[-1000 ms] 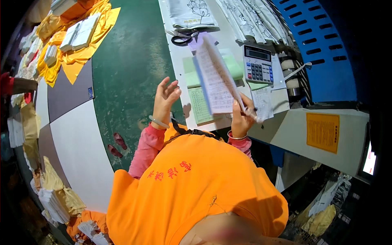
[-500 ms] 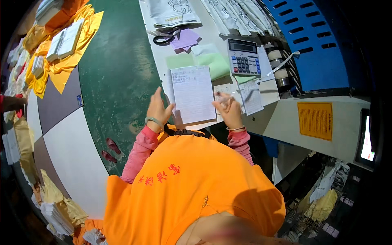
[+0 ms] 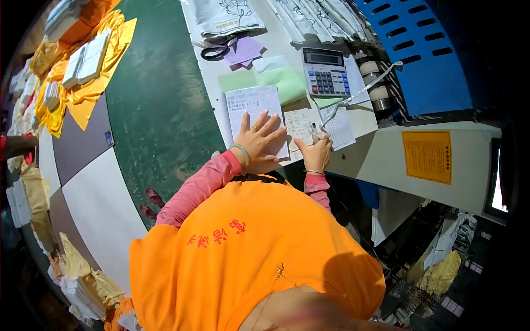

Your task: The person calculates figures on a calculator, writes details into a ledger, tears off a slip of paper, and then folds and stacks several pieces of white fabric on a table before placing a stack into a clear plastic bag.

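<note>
My left hand lies flat with fingers spread on the lower part of a lined notepad, whose upper lines carry handwriting. Beside it, my right hand is closed at the near edge of a small written slip. Between its thumb and fingers shows a slim, pale, pen-like thing, partly hidden. A thin white strip runs from there toward the blue panel. Beyond the hands lie a calculator and green sheets.
Black-handled scissors and purple papers lie farther back on the white table. Printed white fabric covers the far end. A blue slotted panel stands at right. Folded cloth stacks sit at far left.
My left hand has moved right, from beside the notepad onto its page. My right hand has shifted slightly right and nearer, and the white strip now stretches to it.
</note>
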`<state>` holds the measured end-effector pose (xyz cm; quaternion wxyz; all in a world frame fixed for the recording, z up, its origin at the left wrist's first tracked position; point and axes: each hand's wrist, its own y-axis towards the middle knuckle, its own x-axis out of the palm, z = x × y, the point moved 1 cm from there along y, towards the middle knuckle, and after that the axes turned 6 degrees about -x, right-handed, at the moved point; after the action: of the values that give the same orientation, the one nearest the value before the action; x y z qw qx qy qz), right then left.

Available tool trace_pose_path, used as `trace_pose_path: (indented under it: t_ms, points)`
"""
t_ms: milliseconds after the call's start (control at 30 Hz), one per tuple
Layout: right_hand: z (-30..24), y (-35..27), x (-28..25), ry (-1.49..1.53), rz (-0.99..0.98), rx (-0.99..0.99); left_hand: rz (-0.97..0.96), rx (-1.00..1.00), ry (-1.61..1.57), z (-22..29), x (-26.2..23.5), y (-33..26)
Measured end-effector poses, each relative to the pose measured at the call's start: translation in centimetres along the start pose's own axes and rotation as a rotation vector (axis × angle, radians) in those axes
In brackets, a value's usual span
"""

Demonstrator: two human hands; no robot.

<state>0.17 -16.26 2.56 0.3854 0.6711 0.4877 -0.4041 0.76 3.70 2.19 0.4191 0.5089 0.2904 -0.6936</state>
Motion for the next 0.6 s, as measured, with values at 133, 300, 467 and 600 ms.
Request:
trace_pose_path:
  t_ms: [133, 300, 467, 600]
  points:
    - [0.6, -0.2, 0.2, 0.049, 0.005, 0.004, -0.002, -0.025, -0.031, 0.1, 0.2, -0.8]
    - [1.6, 0.3, 0.7, 0.145, -0.013, -0.013, -0.038, -0.083, -0.017, -0.4, 0.7, -1.3]
    - [2.0, 0.3, 0.7, 0.182, 0.000, -0.011, -0.066, -0.124, 0.010, -0.6, 0.5, -2.0]
    - [1.7, 0.4, 0.3, 0.151, -0.009, -0.009, -0.048, -0.129, 0.013, -0.7, 0.9, -2.0]
